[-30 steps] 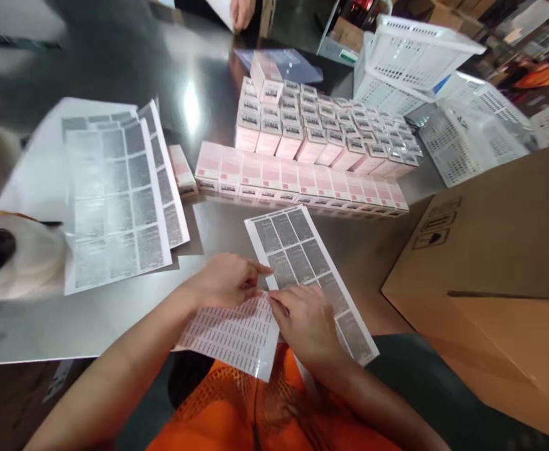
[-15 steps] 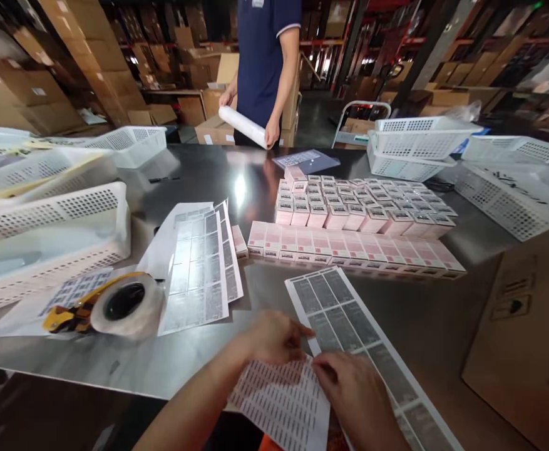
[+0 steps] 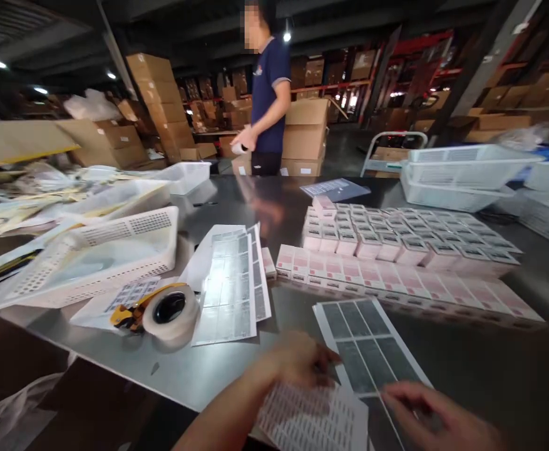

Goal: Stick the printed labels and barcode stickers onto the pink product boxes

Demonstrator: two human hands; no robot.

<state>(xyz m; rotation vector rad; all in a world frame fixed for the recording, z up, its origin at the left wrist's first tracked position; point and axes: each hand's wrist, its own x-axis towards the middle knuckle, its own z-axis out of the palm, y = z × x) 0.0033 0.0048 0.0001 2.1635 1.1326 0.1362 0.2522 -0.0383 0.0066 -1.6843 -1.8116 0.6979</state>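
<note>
White paper with rows of tiny marks (image 3: 318, 423) is at the near edge of the metal table (image 3: 175, 373). The left hand (image 3: 302, 362) is over its top, fingers curled, one finger poking out to the side of the grey sheet with big squares (image 3: 355, 363). I can't tell if it grips the paper. The right hand (image 3: 436, 416) is bent and blurry by the grey sheet, so I can't tell if it holds anything. Pink boxes (image 3: 391, 279) sit behind in rows. A fat tape roll (image 3: 188, 322) is off to the left.
</note>
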